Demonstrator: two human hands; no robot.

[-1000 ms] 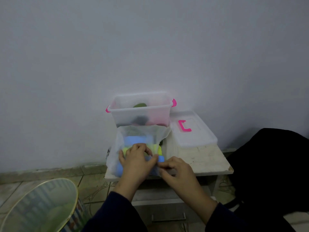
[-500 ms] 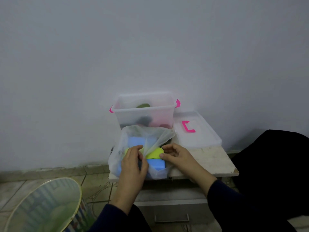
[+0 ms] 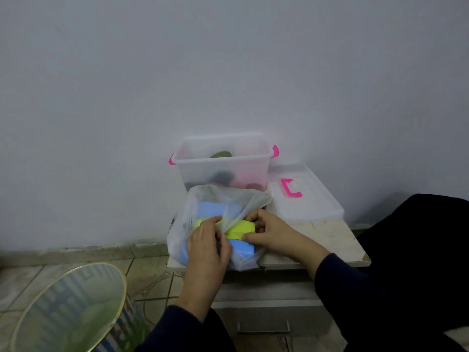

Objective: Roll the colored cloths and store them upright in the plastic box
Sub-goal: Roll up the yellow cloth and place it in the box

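Your right hand point(image 3: 269, 231) is the one on the prize: its fingers curl round the right end of the yellow-green cloth point(image 3: 241, 228), which pokes out of the mouth of the thin plastic bag point(image 3: 200, 199) at the front of the small table point(image 3: 330, 237). The cloth's long axis runs roughly left to right across you, tilted a little so the right end sits farther from you — that end points at your right palm, and the left end disappears under the bag film by your left hand point(image 3: 208, 243). So the way out looks to be toward your right, along the cloth's own length, not up.

Your left hand lies over the bag with fingers bent, pinching a fold of film near the opening; whether it also catches cloth beneath, I cannot tell. Blue cloths point(image 3: 210, 210) lie flat inside the bag, above and below the yellow-green one, their axes also roughly sideways.

The plastic box point(image 3: 223, 163) stands open just behind the bag, against the wall — straight ahead of both hands, with dark and pink shapes already showing through its side. Its lid point(image 3: 317, 199) rests to the box's right.
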